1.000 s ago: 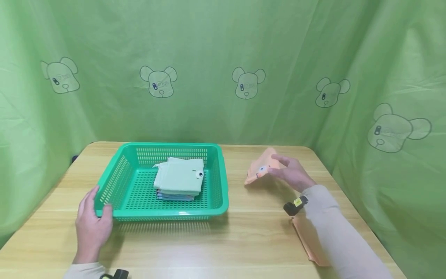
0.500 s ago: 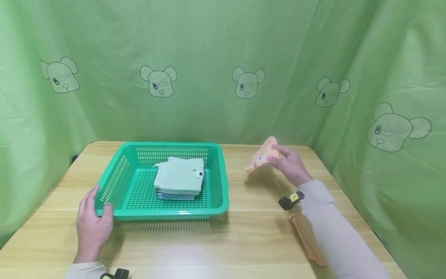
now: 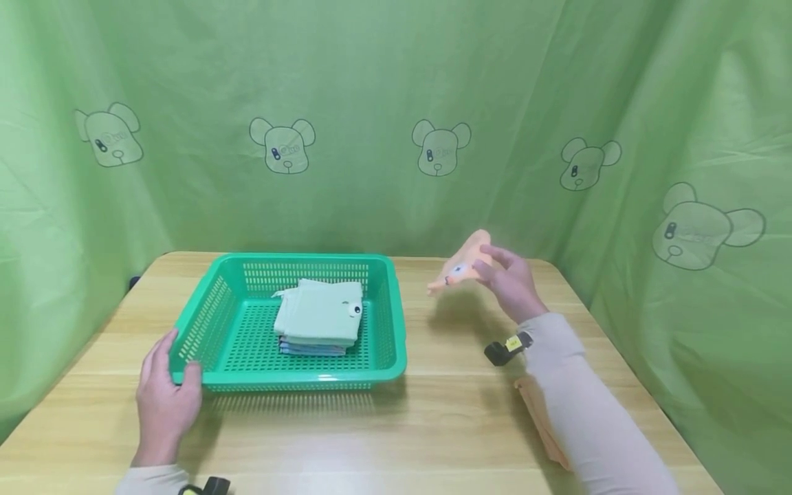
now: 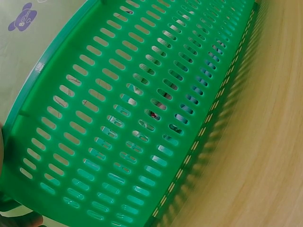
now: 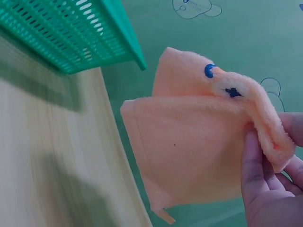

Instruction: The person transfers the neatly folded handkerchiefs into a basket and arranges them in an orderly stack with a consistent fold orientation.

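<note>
A folded peach towel (image 3: 465, 262) with an embroidered face is pinched at its edge by my right hand (image 3: 511, 280), held above the table to the right of the basket. In the right wrist view the towel (image 5: 189, 142) droops in folded layers, with a small loop at a lower corner. My left hand (image 3: 167, 405) grips the near left corner of the green plastic basket (image 3: 303, 378), thumb at the rim. Inside the basket lies a stack of folded towels (image 3: 320, 313), pale green on top with an eye design, bluish ones below.
Another folded peach towel (image 3: 541, 423) lies on the wooden table (image 3: 371, 447), partly hidden under the right forearm. A green curtain (image 3: 365, 62) with bear heads hangs behind and along the sides. The basket's slotted side (image 4: 123, 104) fills much of the left wrist view.
My right hand has lifted the peach towel higher off the table and shifted slightly left and away from me. The left hand and the basket have stayed in place.
</note>
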{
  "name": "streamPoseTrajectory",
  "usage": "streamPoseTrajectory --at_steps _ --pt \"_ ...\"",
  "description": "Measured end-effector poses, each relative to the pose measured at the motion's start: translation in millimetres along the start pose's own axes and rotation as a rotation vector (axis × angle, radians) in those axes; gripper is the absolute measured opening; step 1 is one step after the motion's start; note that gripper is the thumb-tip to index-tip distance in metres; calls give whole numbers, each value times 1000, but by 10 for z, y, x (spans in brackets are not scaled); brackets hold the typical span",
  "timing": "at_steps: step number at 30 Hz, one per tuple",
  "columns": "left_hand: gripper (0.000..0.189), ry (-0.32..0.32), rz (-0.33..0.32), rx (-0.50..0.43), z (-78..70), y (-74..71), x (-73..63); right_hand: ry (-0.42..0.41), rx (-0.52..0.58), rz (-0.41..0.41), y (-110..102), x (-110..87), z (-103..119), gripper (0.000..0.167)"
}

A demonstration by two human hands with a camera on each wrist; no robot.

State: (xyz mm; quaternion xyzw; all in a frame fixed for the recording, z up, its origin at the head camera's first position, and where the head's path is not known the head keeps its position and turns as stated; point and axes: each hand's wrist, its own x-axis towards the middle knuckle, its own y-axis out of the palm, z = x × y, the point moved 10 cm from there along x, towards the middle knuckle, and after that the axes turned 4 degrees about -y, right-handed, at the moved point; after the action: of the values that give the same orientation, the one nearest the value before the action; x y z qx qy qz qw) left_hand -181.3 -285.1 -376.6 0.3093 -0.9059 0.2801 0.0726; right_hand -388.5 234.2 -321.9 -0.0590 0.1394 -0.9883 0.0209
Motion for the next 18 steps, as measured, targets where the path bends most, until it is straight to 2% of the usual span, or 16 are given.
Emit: streamPoseTrajectory --at_steps 8,18 --pt "59 -13 9 3 6 13 -3 -30 94 -32 97 8 126 53" --pt "60 -33 23 5 -9 10 -12 -51 115 -47 275 38 256 48"
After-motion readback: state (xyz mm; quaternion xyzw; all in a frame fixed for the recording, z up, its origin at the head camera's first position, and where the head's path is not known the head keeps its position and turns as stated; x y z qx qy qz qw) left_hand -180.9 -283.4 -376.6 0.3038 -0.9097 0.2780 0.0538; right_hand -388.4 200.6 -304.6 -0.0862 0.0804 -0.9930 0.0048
